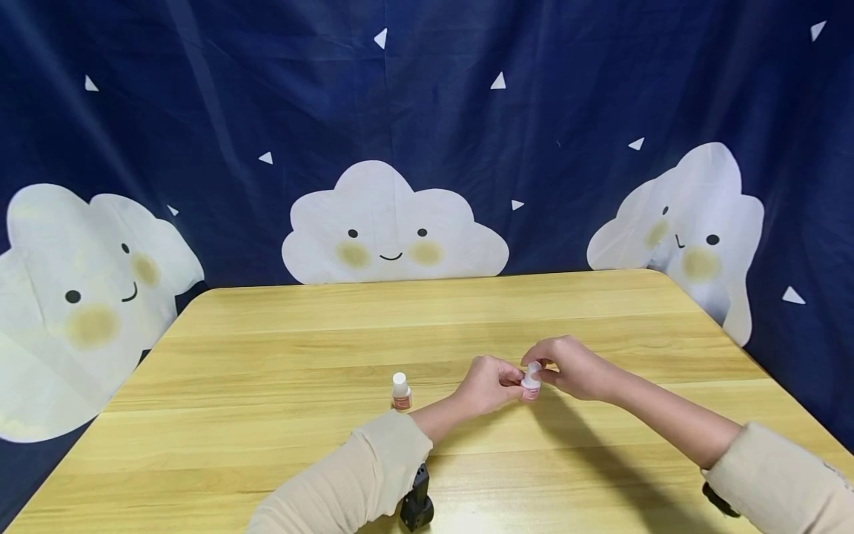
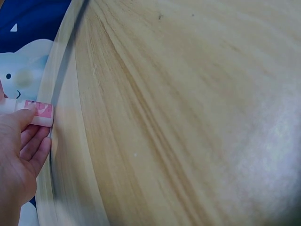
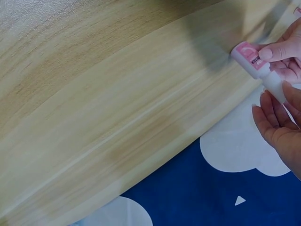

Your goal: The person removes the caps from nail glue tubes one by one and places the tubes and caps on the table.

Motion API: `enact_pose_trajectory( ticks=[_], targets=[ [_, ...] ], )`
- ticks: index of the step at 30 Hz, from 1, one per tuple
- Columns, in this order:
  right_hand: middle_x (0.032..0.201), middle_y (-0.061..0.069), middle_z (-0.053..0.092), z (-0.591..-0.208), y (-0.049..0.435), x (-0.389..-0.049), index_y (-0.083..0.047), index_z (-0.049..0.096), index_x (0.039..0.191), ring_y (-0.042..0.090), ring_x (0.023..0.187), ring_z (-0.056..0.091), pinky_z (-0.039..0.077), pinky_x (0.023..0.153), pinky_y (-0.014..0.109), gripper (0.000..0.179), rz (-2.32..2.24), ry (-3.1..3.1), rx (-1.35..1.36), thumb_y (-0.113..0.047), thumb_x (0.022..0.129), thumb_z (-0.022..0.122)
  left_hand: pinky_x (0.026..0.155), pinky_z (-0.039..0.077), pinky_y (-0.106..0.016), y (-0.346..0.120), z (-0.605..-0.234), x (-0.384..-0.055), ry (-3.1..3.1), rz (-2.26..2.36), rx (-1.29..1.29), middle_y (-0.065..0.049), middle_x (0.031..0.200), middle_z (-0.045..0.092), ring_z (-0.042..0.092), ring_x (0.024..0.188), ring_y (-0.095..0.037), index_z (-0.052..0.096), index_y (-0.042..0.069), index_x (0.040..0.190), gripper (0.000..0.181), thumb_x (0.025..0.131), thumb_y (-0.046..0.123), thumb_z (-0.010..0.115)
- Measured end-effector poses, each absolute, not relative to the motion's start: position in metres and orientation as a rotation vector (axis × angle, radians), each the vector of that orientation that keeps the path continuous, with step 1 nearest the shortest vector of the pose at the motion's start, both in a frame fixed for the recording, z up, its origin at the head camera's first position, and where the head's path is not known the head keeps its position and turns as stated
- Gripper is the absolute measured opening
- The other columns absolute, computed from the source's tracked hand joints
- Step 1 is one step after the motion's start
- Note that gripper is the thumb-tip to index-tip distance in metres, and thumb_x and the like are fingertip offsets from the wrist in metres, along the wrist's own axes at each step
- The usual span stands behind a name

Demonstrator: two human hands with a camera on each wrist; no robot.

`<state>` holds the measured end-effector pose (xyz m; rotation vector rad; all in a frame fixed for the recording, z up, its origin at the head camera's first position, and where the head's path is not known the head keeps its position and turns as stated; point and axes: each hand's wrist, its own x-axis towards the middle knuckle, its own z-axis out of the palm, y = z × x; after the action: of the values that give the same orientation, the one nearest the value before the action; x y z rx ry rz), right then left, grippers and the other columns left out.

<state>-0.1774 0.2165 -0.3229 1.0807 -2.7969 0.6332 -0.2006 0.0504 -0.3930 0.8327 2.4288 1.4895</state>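
Observation:
A small white bottle with a pink label [image 3: 249,59] stands on the table between both hands. Its body is pinched between the thumb and fingers of my left hand [image 1: 492,384]. My right hand [image 1: 575,368] grips the bottle's white cap [image 3: 273,86] from above with thumb and fingertips. In the left wrist view the pink label [image 2: 43,109] shows beside the left thumb, while the right hand is mostly out of that frame. A second small bottle [image 1: 402,400], with a white cap and a reddish label, stands upright to the left, behind the left forearm.
The wooden table [image 1: 280,348] reaches back to a dark blue curtain [image 1: 440,96] printed with white clouds. A black strap-like device [image 1: 416,504] hangs under the left sleeve, and another dark piece [image 1: 720,500] shows under the right sleeve.

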Motion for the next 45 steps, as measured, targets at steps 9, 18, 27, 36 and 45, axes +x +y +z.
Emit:
enact_pose_trajectory(
  ticks=[9, 18, 27, 36, 45],
  targets=[
    [0.079, 0.001, 0.069, -0.326, 0.213, -0.178, -0.003, 0.069, 0.083, 0.001, 0.069, 0.056, 0.053, 0.061, 0.025, 0.009, 0.696, -2.814, 1.0, 0.004, 0.076, 0.07, 0.062, 0.051, -0.009, 0.05, -0.394, -0.201, 2.428, 1.482, 0.849, -0.014, 0.085, 0.073, 0.071, 0.075, -0.016, 0.073, -0.003, 0.086, 0.014, 0.077, 0.007, 0.074],
    [0.065, -0.002, 0.063, -0.326, 0.212, -0.176, -0.002, 0.066, 0.073, 0.001, 0.058, 0.048, 0.044, 0.051, 0.017, 0.007, 0.756, -2.831, 0.866, 0.003, 0.076, 0.068, 0.063, 0.051, -0.009, 0.05, -0.392, -0.201, 2.442, 1.437, 0.858, -0.009, 0.088, 0.073, 0.069, 0.074, -0.006, 0.073, 0.002, 0.089, 0.016, 0.077, 0.013, 0.075],
    [0.06, -0.004, 0.062, -0.323, 0.212, -0.177, -0.005, 0.065, 0.068, -0.003, 0.055, 0.044, 0.041, 0.049, 0.015, 0.013, 0.71, -2.832, 0.955, 0.004, 0.077, 0.067, 0.063, 0.051, -0.008, 0.05, -0.392, -0.2, 2.445, 1.44, 0.862, -0.009, 0.089, 0.073, 0.069, 0.073, -0.006, 0.073, 0.001, 0.091, 0.018, 0.077, 0.013, 0.075],
    [0.065, -0.005, 0.062, -0.319, 0.214, -0.178, -0.007, 0.065, 0.071, -0.003, 0.059, 0.046, 0.043, 0.051, 0.015, 0.012, 0.683, -2.829, 1.056, 0.002, 0.077, 0.071, 0.062, 0.051, -0.008, 0.05, -0.393, -0.2, 2.452, 1.446, 0.856, -0.013, 0.088, 0.073, 0.07, 0.074, -0.011, 0.073, -0.001, 0.088, 0.015, 0.076, 0.008, 0.075],
    [0.072, 0.0, 0.068, -0.316, 0.217, -0.179, -0.004, 0.065, 0.078, 0.001, 0.066, 0.059, 0.051, 0.057, 0.017, 0.009, 0.738, -2.814, 1.153, 0.004, 0.077, 0.07, 0.063, 0.052, -0.009, 0.051, -0.393, -0.2, 2.432, 1.479, 0.846, -0.016, 0.087, 0.072, 0.071, 0.075, -0.018, 0.072, -0.004, 0.087, 0.014, 0.076, 0.004, 0.074]
  ],
)
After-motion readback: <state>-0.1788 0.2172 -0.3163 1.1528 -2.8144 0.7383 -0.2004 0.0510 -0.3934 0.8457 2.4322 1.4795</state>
